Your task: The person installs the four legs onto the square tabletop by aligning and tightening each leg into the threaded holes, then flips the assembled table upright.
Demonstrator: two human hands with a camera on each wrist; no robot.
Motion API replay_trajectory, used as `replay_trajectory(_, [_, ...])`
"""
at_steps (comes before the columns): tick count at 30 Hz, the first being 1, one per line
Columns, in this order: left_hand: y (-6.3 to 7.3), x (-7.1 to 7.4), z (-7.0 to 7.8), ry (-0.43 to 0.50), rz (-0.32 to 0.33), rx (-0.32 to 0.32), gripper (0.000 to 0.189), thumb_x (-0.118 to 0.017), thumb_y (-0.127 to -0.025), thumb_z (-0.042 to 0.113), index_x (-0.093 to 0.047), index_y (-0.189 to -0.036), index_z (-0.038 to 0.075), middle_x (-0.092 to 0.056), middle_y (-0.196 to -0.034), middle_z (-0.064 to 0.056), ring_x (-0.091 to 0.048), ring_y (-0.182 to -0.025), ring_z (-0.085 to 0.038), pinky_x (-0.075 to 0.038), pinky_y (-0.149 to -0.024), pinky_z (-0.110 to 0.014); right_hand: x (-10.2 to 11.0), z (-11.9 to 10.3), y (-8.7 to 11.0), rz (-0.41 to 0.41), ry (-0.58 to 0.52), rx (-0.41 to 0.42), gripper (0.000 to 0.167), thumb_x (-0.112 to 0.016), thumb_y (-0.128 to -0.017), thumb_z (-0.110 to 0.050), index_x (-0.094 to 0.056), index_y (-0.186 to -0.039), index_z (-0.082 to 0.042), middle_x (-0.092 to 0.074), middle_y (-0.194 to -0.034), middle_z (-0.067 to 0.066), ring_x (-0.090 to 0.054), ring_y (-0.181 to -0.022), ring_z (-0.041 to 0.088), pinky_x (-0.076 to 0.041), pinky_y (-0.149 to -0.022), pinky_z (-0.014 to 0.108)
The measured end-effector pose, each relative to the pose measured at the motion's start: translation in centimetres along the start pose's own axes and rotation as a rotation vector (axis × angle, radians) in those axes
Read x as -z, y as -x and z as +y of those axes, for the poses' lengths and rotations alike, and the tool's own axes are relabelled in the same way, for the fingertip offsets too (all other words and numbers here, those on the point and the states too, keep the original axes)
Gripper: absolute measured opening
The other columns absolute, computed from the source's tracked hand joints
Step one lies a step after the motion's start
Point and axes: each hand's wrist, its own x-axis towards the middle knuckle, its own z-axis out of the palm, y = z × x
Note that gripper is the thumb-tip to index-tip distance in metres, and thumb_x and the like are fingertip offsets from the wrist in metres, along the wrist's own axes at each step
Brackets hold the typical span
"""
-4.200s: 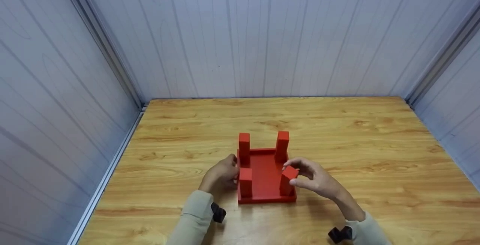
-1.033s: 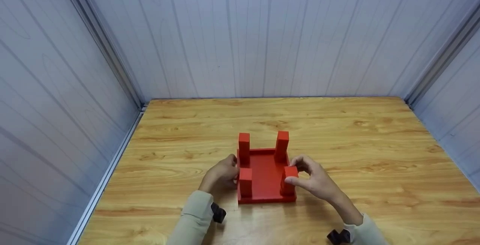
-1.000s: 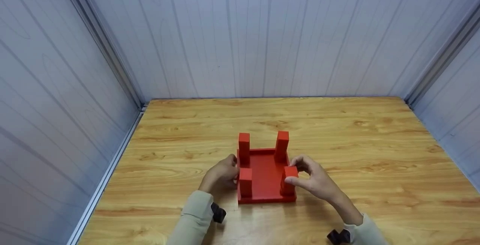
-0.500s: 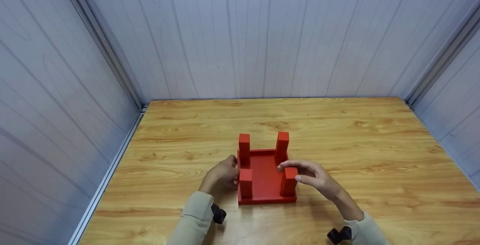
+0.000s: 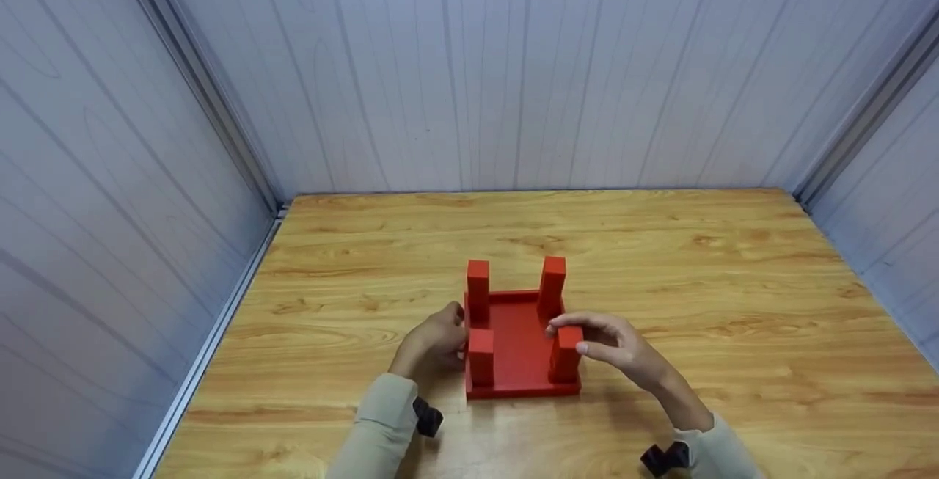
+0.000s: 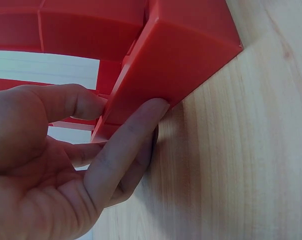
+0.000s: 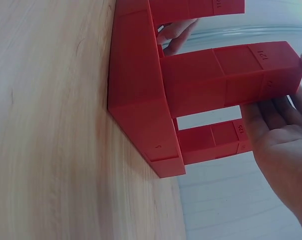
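Note:
A shallow red tray-like base (image 5: 519,350) with a low rim lies on the table, a square red post standing upright at each corner. My left hand (image 5: 439,335) holds the base's left wall; in the left wrist view the thumb is at the rim and the index finger lies along the outer face. My right hand (image 5: 623,353) grips the top of the near right post (image 5: 565,362), fingers reaching over its far side and thumb at its right face. In the right wrist view this post (image 7: 206,80) bears raised digits near its top.
The near left post (image 5: 481,362), far left post (image 5: 478,295) and far right post (image 5: 552,288) stand up from the base. A wood-grain table (image 5: 367,266) carries everything. Pale panelled walls (image 5: 484,83) close off the back and both sides.
The near right post sat twisted 4.2 s ago and now stands square with the base. My right thumb has shifted from its near face to its right, fingers further left. The left hand stays put.

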Motion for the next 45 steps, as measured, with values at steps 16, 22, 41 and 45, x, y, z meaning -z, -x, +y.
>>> replay_trajectory(16, [0.2, 0.1, 0.0, -0.006, -0.002, -0.027, 0.027, -0.05, -0.089, 0.005, -0.043, -0.115, -0.003, -0.048, -0.087, -0.011, -0.051, -0.068, -0.02, -0.048, -0.058, -0.032, 0.3, 0.0, 0.0, -0.016, 0.015, -0.004, 0.037, -0.046, -0.094, 0.008, -0.048, -0.131, 0.011, -0.054, -0.126, 0.029, -0.057, -0.115, 0.019, -0.051, -0.088, 0.026])
replay_trajectory(22, [0.3, 0.1, 0.1, -0.016, 0.0, -0.023, 0.028, -0.049, -0.089, 0.005, -0.043, -0.116, -0.002, -0.047, -0.086, -0.011, -0.05, -0.067, -0.021, -0.048, -0.058, -0.032, -0.2, -0.3, 0.0, 0.047, 0.125, -0.062, 0.035, -0.055, -0.093, 0.0, -0.053, -0.128, 0.005, -0.057, -0.124, 0.024, -0.059, -0.112, 0.017, -0.052, -0.087, 0.025])
replay_trajectory(41, [0.1, 0.2, 0.1, -0.057, 0.001, -0.037, 0.031, -0.048, -0.089, 0.003, -0.043, -0.12, -0.004, -0.05, -0.093, -0.012, -0.052, -0.069, -0.02, -0.051, -0.058, -0.033, -1.6, -0.5, -0.1, 0.279, 0.386, -0.13, 0.029, -0.072, -0.084, -0.009, -0.063, -0.111, -0.008, -0.062, -0.112, 0.01, -0.063, -0.097, 0.013, -0.054, -0.084, 0.028])
replay_trajectory(45, [0.1, -0.1, 0.1, 0.004, 0.0, -0.029, 0.031, -0.047, -0.089, 0.0, -0.042, -0.119, -0.005, -0.047, -0.088, -0.012, -0.051, -0.068, -0.022, -0.049, -0.056, -0.034, -2.1, -1.3, -0.3, 0.314, 0.475, -0.115, 0.027, -0.073, -0.082, -0.007, -0.064, -0.108, -0.003, -0.064, -0.106, 0.01, -0.063, -0.094, 0.012, -0.055, -0.082, 0.03])
